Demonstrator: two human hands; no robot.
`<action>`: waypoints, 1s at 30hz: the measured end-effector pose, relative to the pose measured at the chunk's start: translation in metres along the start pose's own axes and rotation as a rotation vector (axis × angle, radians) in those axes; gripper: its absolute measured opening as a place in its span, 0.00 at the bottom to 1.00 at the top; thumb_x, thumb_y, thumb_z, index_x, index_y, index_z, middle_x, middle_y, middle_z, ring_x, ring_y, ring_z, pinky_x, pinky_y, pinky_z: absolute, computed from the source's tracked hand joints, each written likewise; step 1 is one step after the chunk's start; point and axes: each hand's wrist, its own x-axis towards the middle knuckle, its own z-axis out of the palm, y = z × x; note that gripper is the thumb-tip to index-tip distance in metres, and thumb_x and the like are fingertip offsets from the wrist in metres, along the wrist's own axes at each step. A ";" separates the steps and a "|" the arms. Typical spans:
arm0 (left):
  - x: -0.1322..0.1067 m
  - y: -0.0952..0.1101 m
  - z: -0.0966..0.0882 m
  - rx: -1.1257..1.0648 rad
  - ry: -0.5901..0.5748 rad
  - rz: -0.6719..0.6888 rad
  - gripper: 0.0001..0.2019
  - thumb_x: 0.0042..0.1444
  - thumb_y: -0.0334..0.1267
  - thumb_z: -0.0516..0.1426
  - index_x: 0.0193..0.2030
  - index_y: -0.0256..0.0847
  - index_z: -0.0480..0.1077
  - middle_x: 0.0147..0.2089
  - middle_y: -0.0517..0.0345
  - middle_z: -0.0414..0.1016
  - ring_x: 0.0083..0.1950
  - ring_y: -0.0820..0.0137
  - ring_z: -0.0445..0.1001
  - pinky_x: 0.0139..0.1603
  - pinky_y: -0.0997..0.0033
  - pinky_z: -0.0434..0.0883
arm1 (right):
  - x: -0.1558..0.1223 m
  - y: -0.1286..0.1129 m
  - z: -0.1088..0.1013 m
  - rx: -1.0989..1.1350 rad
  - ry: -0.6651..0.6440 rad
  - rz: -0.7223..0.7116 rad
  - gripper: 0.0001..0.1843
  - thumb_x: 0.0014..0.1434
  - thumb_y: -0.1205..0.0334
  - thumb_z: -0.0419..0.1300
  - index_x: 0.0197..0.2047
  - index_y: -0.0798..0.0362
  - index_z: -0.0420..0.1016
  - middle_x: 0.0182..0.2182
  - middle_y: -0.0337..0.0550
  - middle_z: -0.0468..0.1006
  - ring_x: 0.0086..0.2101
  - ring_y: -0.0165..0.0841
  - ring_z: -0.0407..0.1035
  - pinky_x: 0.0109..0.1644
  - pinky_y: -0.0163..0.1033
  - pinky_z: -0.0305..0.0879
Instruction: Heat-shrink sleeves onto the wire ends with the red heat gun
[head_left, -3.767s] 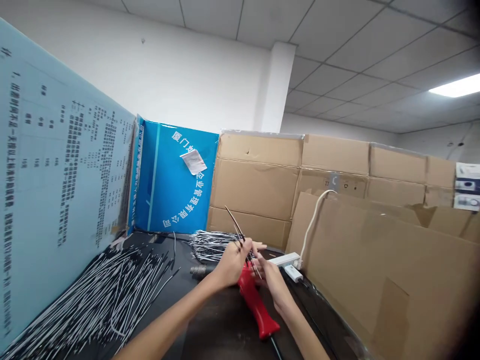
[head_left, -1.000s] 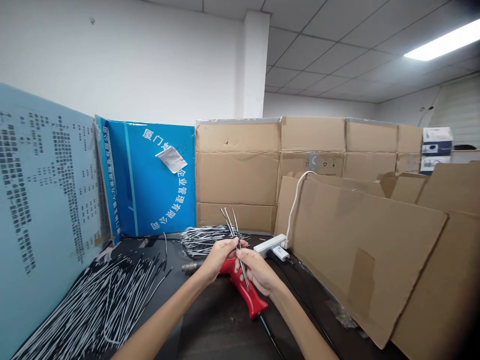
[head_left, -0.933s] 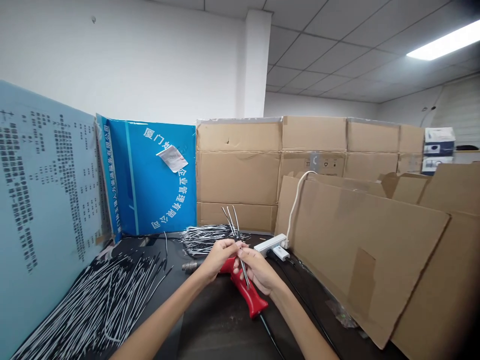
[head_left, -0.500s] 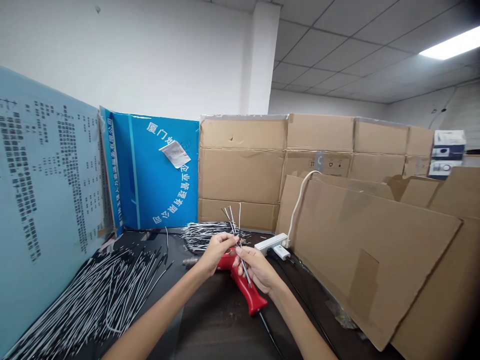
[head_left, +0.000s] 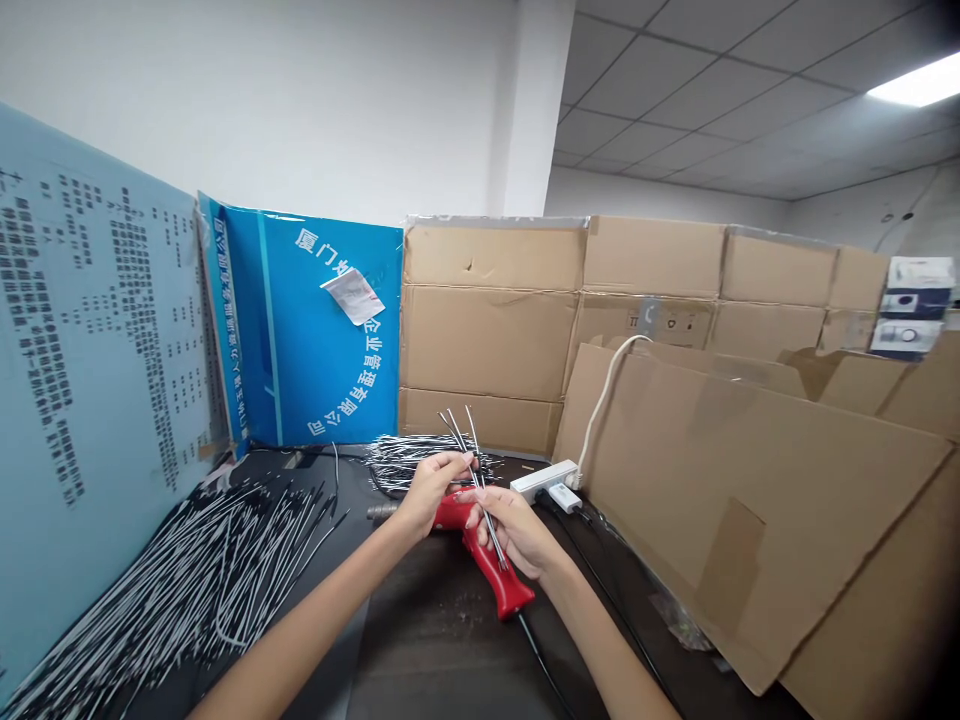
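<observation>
Honestly, the right hand has a few wires pinched, and they slant up and away over the red heat gun. The left hand sits nearer their tips, touching them, though whether it's gripping I can't tell.

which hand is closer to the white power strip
The right hand is nearer, just below and left of the white power strip in view, not touching it. The left hand is farther left, beyond the right hand. Both hold the thin wires.
</observation>
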 end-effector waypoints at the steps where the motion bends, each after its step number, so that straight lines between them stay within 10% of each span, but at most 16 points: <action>1: -0.001 0.001 0.001 0.001 -0.051 -0.027 0.19 0.52 0.52 0.67 0.38 0.35 0.79 0.46 0.46 0.80 0.42 0.67 0.75 0.40 0.73 0.71 | 0.000 0.000 -0.001 0.002 0.002 -0.011 0.21 0.56 0.46 0.68 0.39 0.57 0.79 0.26 0.41 0.79 0.20 0.25 0.68 0.24 0.30 0.61; 5: -0.006 0.004 0.006 0.032 -0.175 -0.103 0.19 0.49 0.50 0.69 0.35 0.34 0.78 0.42 0.45 0.80 0.39 0.66 0.77 0.41 0.71 0.72 | 0.001 0.003 -0.003 -0.030 -0.019 -0.012 0.21 0.57 0.44 0.68 0.33 0.57 0.76 0.26 0.42 0.80 0.19 0.25 0.67 0.23 0.30 0.58; 10: -0.004 0.006 0.003 0.015 -0.053 -0.093 0.19 0.49 0.50 0.69 0.39 0.35 0.78 0.46 0.44 0.81 0.40 0.65 0.78 0.35 0.74 0.69 | 0.002 0.005 -0.002 -0.055 -0.057 0.017 0.23 0.58 0.44 0.67 0.40 0.58 0.80 0.25 0.41 0.79 0.18 0.24 0.65 0.22 0.30 0.56; 30: 0.002 0.002 0.000 -0.137 -0.162 -0.115 0.25 0.54 0.54 0.65 0.46 0.31 0.80 0.50 0.38 0.81 0.51 0.57 0.79 0.56 0.60 0.72 | 0.000 0.002 -0.005 0.027 -0.066 0.049 0.19 0.59 0.49 0.68 0.42 0.59 0.82 0.24 0.40 0.78 0.18 0.22 0.63 0.22 0.28 0.57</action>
